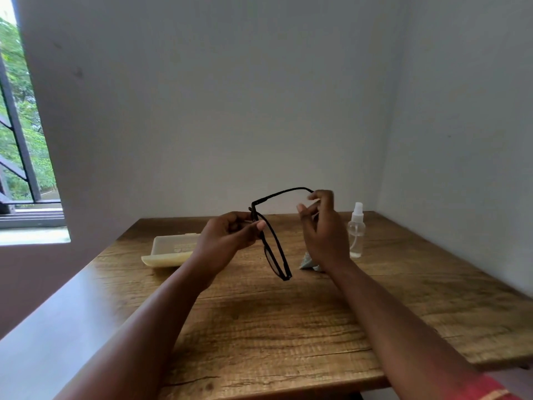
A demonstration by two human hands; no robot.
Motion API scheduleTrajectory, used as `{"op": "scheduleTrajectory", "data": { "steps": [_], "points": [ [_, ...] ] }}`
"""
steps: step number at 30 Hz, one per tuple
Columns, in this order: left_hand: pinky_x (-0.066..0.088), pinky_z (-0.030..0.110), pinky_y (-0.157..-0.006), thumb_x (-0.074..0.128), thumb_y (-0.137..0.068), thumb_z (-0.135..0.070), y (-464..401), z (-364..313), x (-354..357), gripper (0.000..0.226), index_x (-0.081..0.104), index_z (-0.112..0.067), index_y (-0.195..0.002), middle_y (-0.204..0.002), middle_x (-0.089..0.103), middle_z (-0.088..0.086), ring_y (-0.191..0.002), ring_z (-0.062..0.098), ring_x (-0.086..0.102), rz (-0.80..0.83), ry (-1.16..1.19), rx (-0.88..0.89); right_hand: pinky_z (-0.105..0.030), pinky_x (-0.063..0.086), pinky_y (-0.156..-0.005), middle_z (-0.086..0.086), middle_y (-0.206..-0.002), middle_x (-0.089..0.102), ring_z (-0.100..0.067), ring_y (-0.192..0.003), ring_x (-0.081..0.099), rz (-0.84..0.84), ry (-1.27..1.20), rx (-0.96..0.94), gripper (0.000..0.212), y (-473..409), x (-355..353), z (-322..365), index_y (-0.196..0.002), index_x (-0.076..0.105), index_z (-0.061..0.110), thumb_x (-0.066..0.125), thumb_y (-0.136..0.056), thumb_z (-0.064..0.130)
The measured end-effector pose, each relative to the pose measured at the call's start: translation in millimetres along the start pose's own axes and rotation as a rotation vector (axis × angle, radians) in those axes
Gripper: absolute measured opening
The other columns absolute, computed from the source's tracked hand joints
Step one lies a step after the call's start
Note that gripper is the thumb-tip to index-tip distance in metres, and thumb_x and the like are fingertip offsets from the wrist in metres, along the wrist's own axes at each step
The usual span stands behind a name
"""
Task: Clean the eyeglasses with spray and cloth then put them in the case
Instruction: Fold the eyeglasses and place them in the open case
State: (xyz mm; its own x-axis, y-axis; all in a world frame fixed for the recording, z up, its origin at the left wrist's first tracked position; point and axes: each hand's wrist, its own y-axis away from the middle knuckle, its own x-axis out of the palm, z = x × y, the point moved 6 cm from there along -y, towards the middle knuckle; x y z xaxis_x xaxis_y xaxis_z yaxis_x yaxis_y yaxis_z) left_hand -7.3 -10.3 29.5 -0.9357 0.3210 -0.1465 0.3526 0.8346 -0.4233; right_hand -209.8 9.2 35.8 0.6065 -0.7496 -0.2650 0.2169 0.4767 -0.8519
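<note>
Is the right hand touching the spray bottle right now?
Apart. In the head view the right hand pinches the tip of the eyeglasses temple, and a strip of wall and table shows between it and the spray bottle.

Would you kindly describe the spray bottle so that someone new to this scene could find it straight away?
Start at the wooden table and look to its far right corner, near where the two walls meet. The spray bottle stands upright there, just past the right hand. It is the only clear, see-through thing with a white nozzle; the crumpled cloth beside it is soft and pale.
</note>
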Motion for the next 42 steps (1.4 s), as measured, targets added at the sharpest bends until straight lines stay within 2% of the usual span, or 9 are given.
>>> {"op": "scheduleTrajectory", "data": {
  "steps": [3,5,11,15,21,27,30,36,42],
  "points": [
    [0.053,0.044,-0.093,0.074,-0.076,-0.03,1,0,3,0.037,0.067,-0.01,-0.107,-0.099,0.073,0.013,-0.099,0.027,0.068,0.038,-0.004,-0.006,-0.031,0.05,-0.055,0.004,-0.075,0.057,-0.011,-0.063,0.058,-0.033,0.014,0.051,0.043,-1,-6,-9,-0.132,0.031,0.023,0.055,-0.098,0.031],
    [0.053,0.045,-0.094,0.074,-0.074,-0.031,2,-1,5,0.039,0.067,-0.011,-0.107,-0.1,0.073,0.012,-0.099,0.026,0.068,0.057,-0.004,-0.002,-0.028,0.045,-0.054,0.004,-0.078,0.057,-0.012,-0.065,0.057,-0.03,0.072,0.074,0.045,-2,-7,-13,-0.138,0.032,0.024,0.053,-0.099,0.031],
    [0.054,0.04,-0.091,0.078,-0.07,-0.031,-1,-1,-5,0.046,0.064,-0.014,-0.111,-0.1,0.073,0.005,-0.098,0.019,0.069,-0.022,-0.009,0.02,-0.025,0.038,-0.064,0.001,-0.098,0.064,-0.014,-0.083,0.06,-0.058,0.181,0.069,0.015,-3,-7,-18,-0.113,0.055,0.016,0.05,-0.101,0.021],
    [0.056,0.035,-0.086,0.076,-0.07,-0.031,-2,-2,-12,0.046,0.062,-0.015,-0.111,-0.097,0.074,0.005,-0.095,0.016,0.07,-0.125,0.037,0.028,-0.031,0.046,-0.067,0.003,-0.097,0.058,-0.013,-0.081,0.056,0.086,0.133,-0.018,0.006,-3,5,-14,-0.1,0.058,0.015,0.053,-0.098,0.019],
    [0.056,0.04,-0.087,0.079,-0.067,-0.039,-3,1,-29,0.052,0.063,-0.014,-0.109,-0.098,0.073,0.007,-0.094,0.019,0.07,-0.294,0.081,0.048,-0.031,0.044,-0.062,0.01,-0.09,0.052,-0.001,-0.068,0.047,0.333,0.029,-0.156,0.006,5,21,4,-0.095,0.062,0.016,0.061,-0.094,0.022],
    [0.057,0.034,-0.082,0.08,-0.067,-0.038,-3,2,-32,0.052,0.061,-0.013,-0.108,-0.096,0.073,0.005,-0.092,0.016,0.071,-0.378,0.126,0.043,-0.035,0.049,-0.061,0.012,-0.093,0.054,-0.005,-0.072,0.05,0.361,-0.019,-0.202,0.025,9,18,22,-0.106,0.062,0.019,0.054,-0.083,0.016],
    [0.057,0.031,-0.081,0.079,-0.074,-0.031,-3,5,-34,0.049,0.06,-0.006,-0.112,-0.098,0.073,0.009,-0.092,0.016,0.071,-0.403,0.19,0.017,-0.031,0.047,-0.068,0.005,-0.104,0.053,-0.009,-0.087,0.05,0.276,0.14,-0.381,0.035,11,11,44,-0.118,0.056,0.016,0.056,-0.083,0.019],
    [0.056,0.033,-0.085,0.072,-0.083,-0.035,-5,17,-24,0.042,0.066,0.001,-0.105,-0.097,0.074,0.013,-0.093,0.019,0.072,-0.293,0.284,-0.137,-0.035,0.04,-0.078,-0.004,-0.125,0.051,-0.021,-0.102,0.05,0.148,0.562,-0.741,0.067,23,27,65,-0.128,0.048,0.016,0.071,-0.076,0.052],
    [0.056,0.035,-0.087,0.073,-0.083,-0.034,-3,18,-22,0.038,0.065,-0.003,-0.104,-0.097,0.073,0.014,-0.091,0.019,0.072,-0.33,0.317,-0.183,-0.036,0.034,-0.078,-0.005,-0.123,0.048,-0.022,-0.1,0.046,0.058,0.814,-0.861,0.063,25,30,57,-0.123,0.046,0.014,0.074,-0.076,0.046]
  ]
}}
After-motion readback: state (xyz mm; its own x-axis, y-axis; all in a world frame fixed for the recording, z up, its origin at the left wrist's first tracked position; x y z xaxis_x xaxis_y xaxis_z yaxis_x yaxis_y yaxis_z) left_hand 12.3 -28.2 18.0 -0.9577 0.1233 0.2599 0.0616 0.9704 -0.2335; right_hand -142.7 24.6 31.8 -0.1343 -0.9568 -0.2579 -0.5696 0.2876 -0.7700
